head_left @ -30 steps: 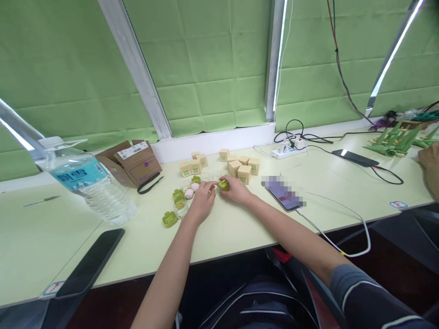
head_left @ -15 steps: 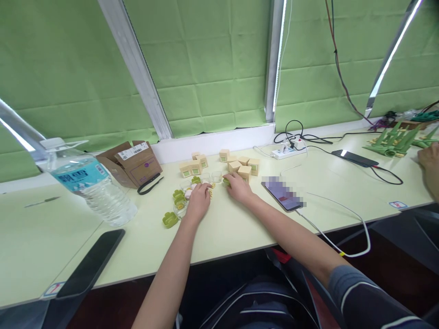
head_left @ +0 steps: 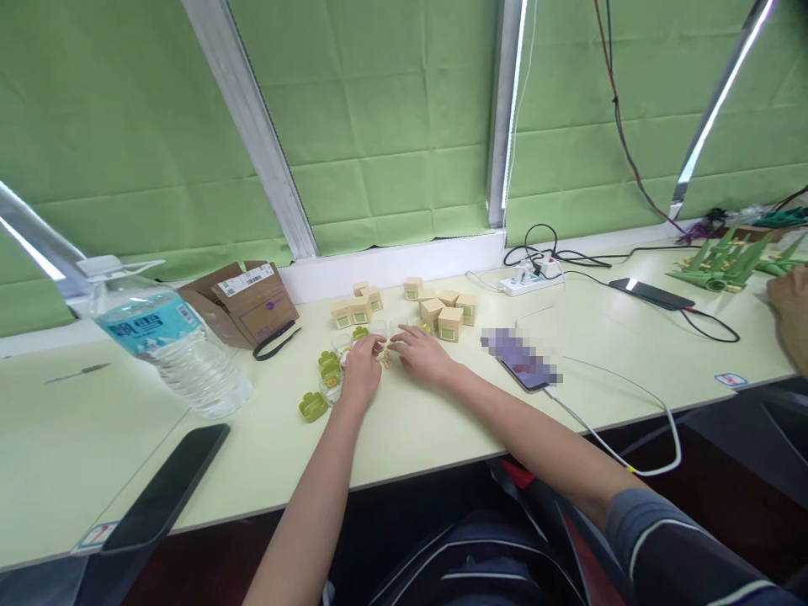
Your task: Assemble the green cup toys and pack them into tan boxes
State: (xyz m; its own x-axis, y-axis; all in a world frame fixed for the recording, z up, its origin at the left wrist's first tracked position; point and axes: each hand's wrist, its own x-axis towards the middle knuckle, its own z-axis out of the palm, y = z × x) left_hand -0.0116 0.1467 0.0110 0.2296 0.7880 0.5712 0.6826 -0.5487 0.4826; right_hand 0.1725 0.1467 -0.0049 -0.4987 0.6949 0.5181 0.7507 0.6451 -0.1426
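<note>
My left hand (head_left: 364, 366) is closed, its fingers bent together beside small yellow pieces (head_left: 386, 359); whatever its fingertips hold is hidden. Just across from it, my right hand (head_left: 422, 353) has its fingers stretched out over the same spot, tips close to my left fingertips. Its thumb is mostly hidden. Left of my left hand lie green flower-shaped pieces (head_left: 312, 406) and a clear small cup (head_left: 331, 389) with a yellowish piece in it. More clear cups (head_left: 377, 326) stand behind my fingers.
Several small cardboard boxes (head_left: 450, 324) stand behind my hands. An open brown carton (head_left: 246, 307) and a large water bottle (head_left: 170, 345) stand left, near a black phone (head_left: 167, 484). Right are a cabled phone (head_left: 521, 362), a power strip (head_left: 532, 282) and another person's hand (head_left: 789, 303).
My right hand has moved left from a green piece near the boxes to the yellow pieces by my left hand. My left hand has shifted slightly, its fingers drawn in more.
</note>
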